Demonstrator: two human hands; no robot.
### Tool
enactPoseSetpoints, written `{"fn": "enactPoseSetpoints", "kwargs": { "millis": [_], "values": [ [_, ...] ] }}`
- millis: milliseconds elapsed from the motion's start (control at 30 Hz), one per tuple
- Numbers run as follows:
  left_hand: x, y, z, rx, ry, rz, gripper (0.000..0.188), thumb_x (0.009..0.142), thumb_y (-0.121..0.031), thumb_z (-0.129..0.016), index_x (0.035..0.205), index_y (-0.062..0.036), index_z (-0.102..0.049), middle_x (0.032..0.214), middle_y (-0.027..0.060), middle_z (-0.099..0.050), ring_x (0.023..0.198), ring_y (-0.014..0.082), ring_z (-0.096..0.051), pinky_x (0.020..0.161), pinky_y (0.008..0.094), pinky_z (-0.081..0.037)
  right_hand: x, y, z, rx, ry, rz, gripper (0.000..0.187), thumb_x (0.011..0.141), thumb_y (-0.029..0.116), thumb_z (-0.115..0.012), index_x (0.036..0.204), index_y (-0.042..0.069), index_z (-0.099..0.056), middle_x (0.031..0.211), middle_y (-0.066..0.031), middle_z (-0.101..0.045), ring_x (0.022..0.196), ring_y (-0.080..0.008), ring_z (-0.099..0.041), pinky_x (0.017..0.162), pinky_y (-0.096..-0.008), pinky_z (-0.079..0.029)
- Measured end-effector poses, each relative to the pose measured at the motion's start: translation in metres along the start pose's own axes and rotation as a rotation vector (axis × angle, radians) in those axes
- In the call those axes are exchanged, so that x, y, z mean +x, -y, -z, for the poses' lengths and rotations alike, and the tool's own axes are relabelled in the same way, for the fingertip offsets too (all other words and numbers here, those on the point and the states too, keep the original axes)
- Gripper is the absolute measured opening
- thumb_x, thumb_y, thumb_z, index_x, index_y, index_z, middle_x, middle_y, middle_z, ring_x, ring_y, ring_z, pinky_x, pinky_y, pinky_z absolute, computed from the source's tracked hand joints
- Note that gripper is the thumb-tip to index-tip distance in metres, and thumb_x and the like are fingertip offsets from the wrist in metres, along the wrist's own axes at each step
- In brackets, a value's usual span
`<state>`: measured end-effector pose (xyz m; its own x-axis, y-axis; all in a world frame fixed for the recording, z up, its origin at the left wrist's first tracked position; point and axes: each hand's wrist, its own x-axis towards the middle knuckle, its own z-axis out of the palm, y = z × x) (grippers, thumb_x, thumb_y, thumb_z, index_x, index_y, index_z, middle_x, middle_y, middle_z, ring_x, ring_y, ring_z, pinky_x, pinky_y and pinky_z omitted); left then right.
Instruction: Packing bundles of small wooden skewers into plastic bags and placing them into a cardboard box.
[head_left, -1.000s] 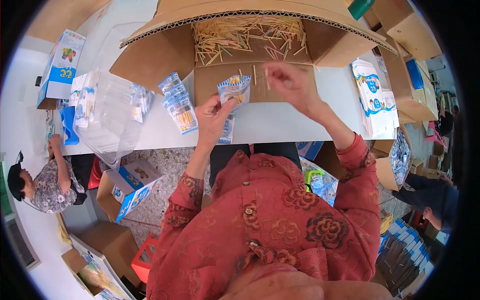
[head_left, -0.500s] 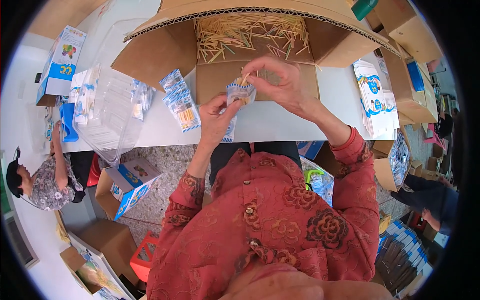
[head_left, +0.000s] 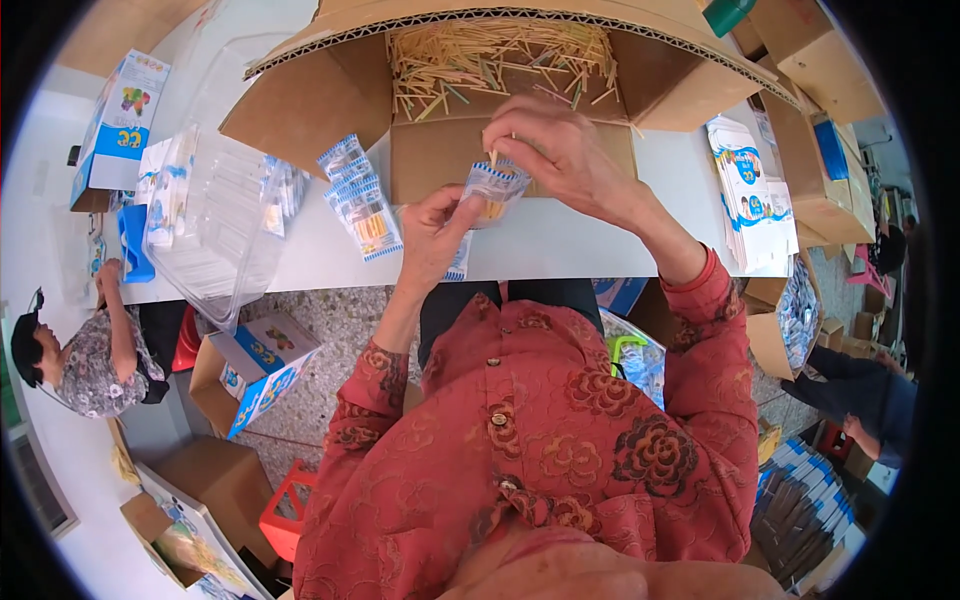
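My left hand (head_left: 437, 225) is closed on the lower left side of a small clear packet (head_left: 494, 190) with a blue striped edge and pale yellow sticks inside. Over the packet's top, my right hand (head_left: 560, 155) pinches a thin pale stick (head_left: 493, 158), which reaches down to the packet's upper edge. Whether its tip is inside I cannot tell. Beyond my hands, an opened cardboard box (head_left: 420, 150) holds many loose pale sticks (head_left: 500, 55), a few of them greenish or pink. Several filled packets (head_left: 362, 210) overlap on the table left of my left hand.
A clear plastic tray (head_left: 215, 235) stands at the table's left, near a blue and white carton (head_left: 120, 130). Flat printed cartons (head_left: 745, 195) are stacked at the right. One person (head_left: 85, 350) sits at the far left; another (head_left: 860, 400) is at the far right.
The packet has shifted slightly right and tilted, showing more of its striped top. My right hand has risen a little above it, the stick now standing more upright between its fingers.
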<state>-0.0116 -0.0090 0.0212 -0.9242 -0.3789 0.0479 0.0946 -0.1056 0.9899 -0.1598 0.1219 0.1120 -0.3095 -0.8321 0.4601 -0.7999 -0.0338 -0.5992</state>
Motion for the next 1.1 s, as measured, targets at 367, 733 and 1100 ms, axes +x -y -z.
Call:
{"fn": "enactPoseSetpoints", "kwargs": {
  "millis": [367, 733, 1100],
  "values": [
    [-0.001, -0.006, -0.009, -0.073, -0.130, -0.020, 0.022, 0.092, -0.015, -0.056, 0.097, 0.0035, -0.065, 0.083, 0.0006, -0.065, 0.073, 0.0029, -0.054, 0.065, 0.0185, -0.045, -0.006, 0.004, 0.007, 0.023, -0.078, -0.118, 0.009, 0.086, 0.009, -0.056, 0.091, 0.003, -0.061, 0.089, -0.0090, -0.059, 0.083, -0.0242, -0.058, 0.072, -0.0320, -0.046],
    [-0.006, -0.008, -0.012, -0.208, -0.242, -0.105, 0.023, 0.093, -0.017, -0.055, 0.100, 0.0023, -0.063, 0.086, 0.0024, -0.065, 0.075, 0.0052, -0.057, 0.067, 0.0199, -0.046, -0.019, 0.007, -0.029, 0.325, -0.083, -0.185, 0.023, 0.086, 0.009, -0.059, 0.109, 0.001, -0.060, 0.094, -0.0073, -0.063, 0.090, -0.0162, -0.060, 0.082, -0.0284, -0.047],
    [-0.043, 0.013, 0.043, 0.043, -0.377, -0.213, 0.017, 0.086, -0.004, -0.061, 0.101, 0.0032, -0.061, 0.092, 0.0047, -0.064, 0.083, 0.0084, -0.058, 0.074, 0.0226, -0.046, -0.007, 0.004, -0.092, 0.410, 0.258, -0.438, 0.026, 0.080, 0.019, -0.068, 0.096, -0.001, -0.060, 0.077, -0.0093, -0.065, 0.068, -0.0112, -0.060, 0.063, -0.0272, -0.048]
  ]
}}
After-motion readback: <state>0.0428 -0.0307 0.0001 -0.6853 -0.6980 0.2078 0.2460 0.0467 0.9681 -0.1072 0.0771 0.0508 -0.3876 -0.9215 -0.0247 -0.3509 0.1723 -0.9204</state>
